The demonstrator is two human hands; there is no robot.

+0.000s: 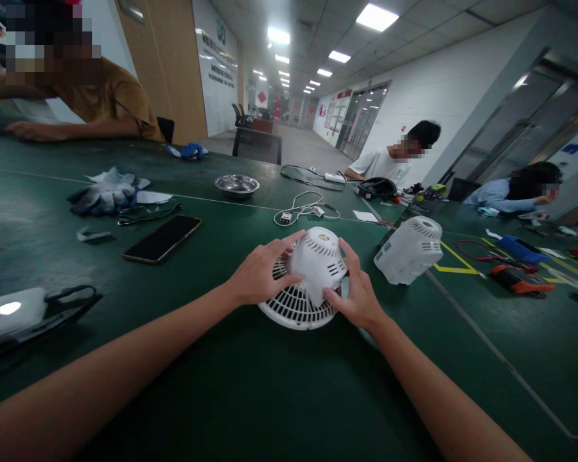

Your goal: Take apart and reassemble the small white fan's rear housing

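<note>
I view the white housing (pixel 318 263) directly over the round grille (pixel 296 312) on the worktop (pixel 250 398); left hand (pixel 259 273) and right hand (pixel 361 296), each half open, clamp the housing's opposite sides.

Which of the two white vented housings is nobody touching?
The right-side housing, standing on the green table. The left hand and right hand hold the other housing, over a round white grille.

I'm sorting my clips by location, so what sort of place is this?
Probably a shared assembly or repair workspace in an office-like building: a long green worktop bears work gloves, a white vented housing and what looks like an orange multimeter.
</note>
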